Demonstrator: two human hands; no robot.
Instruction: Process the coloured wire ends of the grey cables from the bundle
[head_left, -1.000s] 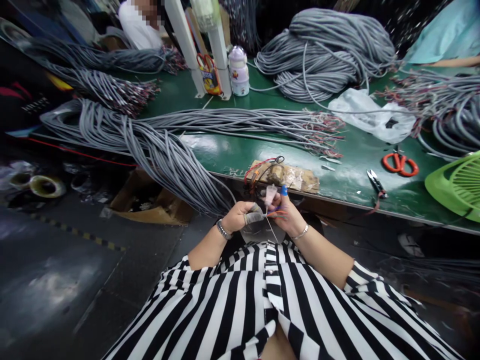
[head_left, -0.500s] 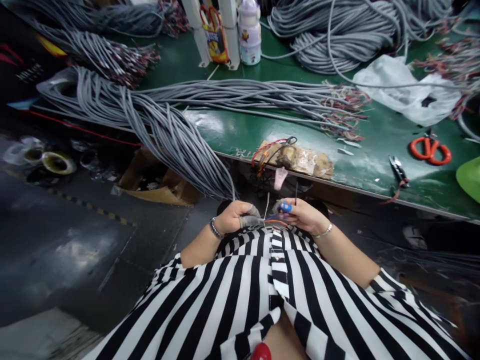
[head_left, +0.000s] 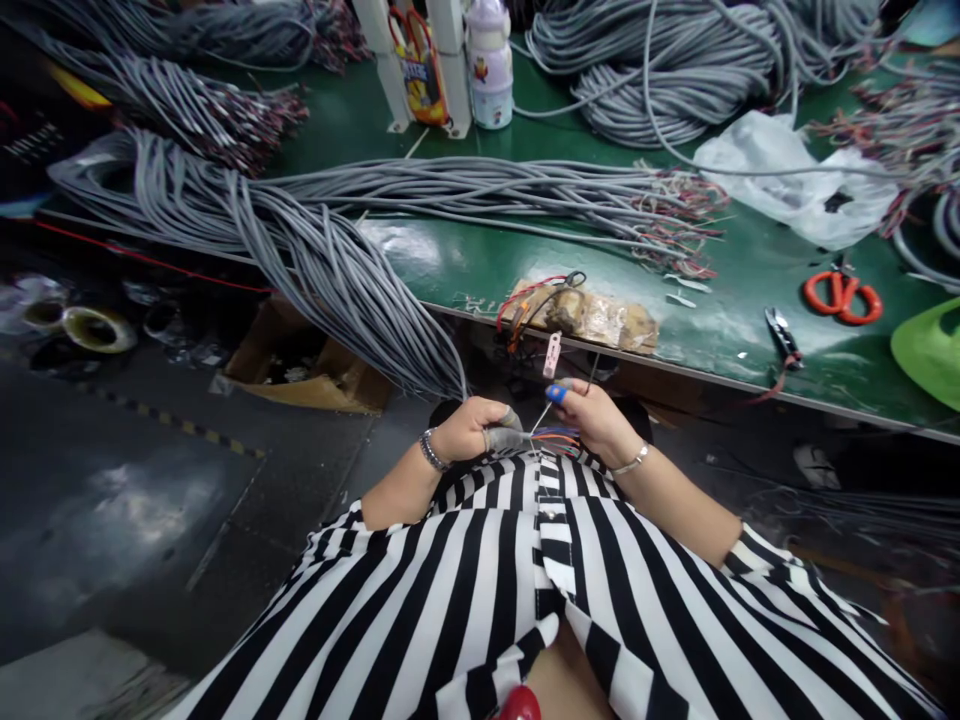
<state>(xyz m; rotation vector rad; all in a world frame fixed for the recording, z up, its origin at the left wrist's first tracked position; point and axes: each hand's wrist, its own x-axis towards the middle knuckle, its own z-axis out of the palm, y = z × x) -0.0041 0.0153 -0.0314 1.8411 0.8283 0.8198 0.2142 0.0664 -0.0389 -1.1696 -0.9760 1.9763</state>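
Close to my lap, my left hand is closed around the end of a grey cable, with grey covers on its fingertips. Thin coloured wires, orange and blue among them, fan out from that end towards the right. My right hand, blue tape on its thumb, pinches a pale strand that runs up at a slant from the cable end. A thin dark rod stands up behind the right fingers; what it belongs to is hidden.
A thick bundle of grey cables hangs over the green table's front edge. More cables lie behind. On the right are wire cutters, orange-handled scissors and a plastic bag. An open carton stands below.
My right hand has risen slightly and now pinches the pale strand, which was upright and free of the fingers before. It now leans right. My left hand has stayed almost still.
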